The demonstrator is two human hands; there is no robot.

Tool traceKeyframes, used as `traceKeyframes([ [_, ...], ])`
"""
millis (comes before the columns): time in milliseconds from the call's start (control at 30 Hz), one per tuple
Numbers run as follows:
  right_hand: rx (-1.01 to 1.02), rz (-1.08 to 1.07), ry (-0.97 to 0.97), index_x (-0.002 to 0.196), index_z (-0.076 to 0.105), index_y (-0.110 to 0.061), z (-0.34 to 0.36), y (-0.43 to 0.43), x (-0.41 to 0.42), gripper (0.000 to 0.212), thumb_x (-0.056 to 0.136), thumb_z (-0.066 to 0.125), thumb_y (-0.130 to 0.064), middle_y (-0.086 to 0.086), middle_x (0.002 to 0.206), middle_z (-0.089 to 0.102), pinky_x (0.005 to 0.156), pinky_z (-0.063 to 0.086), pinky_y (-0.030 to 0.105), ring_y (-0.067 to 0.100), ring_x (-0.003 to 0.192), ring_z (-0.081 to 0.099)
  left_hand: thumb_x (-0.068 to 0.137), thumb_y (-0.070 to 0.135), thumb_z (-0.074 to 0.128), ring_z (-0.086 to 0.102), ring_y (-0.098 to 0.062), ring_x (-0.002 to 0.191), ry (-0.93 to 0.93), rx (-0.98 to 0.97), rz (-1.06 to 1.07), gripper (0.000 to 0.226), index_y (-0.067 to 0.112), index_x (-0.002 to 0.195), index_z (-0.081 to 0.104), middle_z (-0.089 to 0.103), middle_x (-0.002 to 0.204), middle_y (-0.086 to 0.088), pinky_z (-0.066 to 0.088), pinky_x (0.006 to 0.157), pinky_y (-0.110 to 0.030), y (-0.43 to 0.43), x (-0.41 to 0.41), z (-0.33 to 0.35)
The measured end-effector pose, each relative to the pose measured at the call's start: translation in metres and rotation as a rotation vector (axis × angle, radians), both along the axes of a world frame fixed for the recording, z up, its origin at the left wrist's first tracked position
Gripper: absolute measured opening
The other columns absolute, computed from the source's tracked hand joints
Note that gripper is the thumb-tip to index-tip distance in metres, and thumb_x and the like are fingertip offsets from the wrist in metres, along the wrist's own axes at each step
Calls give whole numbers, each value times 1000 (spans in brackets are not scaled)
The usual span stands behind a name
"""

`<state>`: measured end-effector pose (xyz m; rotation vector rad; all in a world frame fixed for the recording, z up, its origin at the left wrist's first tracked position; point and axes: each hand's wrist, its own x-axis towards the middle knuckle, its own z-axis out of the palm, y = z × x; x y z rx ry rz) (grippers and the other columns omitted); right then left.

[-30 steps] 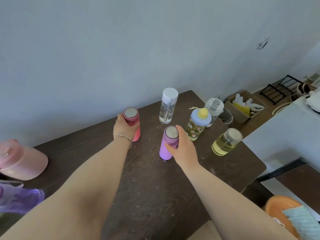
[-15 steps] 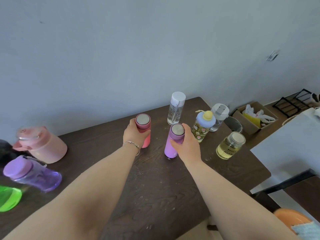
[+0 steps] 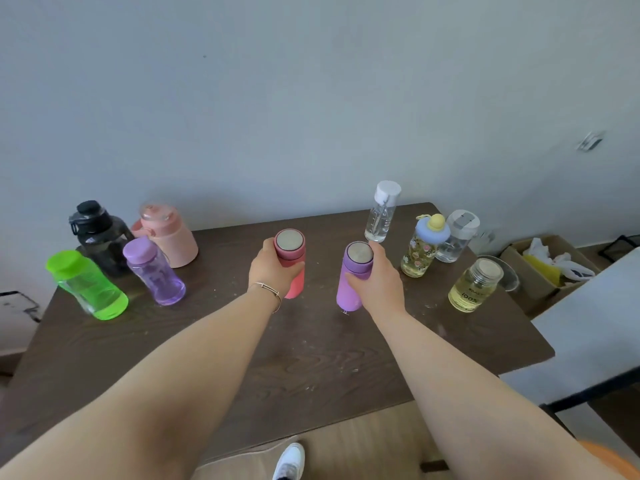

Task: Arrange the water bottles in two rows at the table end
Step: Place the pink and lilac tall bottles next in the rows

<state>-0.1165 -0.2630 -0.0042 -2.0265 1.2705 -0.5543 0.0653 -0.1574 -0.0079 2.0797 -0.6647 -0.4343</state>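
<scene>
Left hand wrapped around pink flask; right hand wrapped around purple flask. Both upright at mid tabletop, long axes vertical, bases probably touching wood, partly hidden by palms. Four bottles grouped at left end, incl. green bottle; others at right end. Destination end unclear.
</scene>
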Motion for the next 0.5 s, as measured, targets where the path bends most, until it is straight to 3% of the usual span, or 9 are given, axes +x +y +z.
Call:
traceKeyframes([
  [167, 0, 61, 6, 154, 43, -24, 9, 26, 15, 73, 90, 77, -17, 6, 143, 63, 94, 47, 38, 34, 130, 60, 74, 32, 76, 56, -19, 96, -6, 5, 75, 59, 23, 124, 47, 63, 113, 3, 46, 81, -32, 51, 7, 5],
  [500, 10, 126, -7, 157, 40, -24, 12, 90, 67, 76, 90, 76, -18, 5, 145, 63, 101, 52, 42, 34, 131, 60, 73, 29, 80, 59, -29, 109, -13, 8, 203, 64, 17, 126, 47, 64, 118, -5, 47, 89, -35, 140, 59, 4],
])
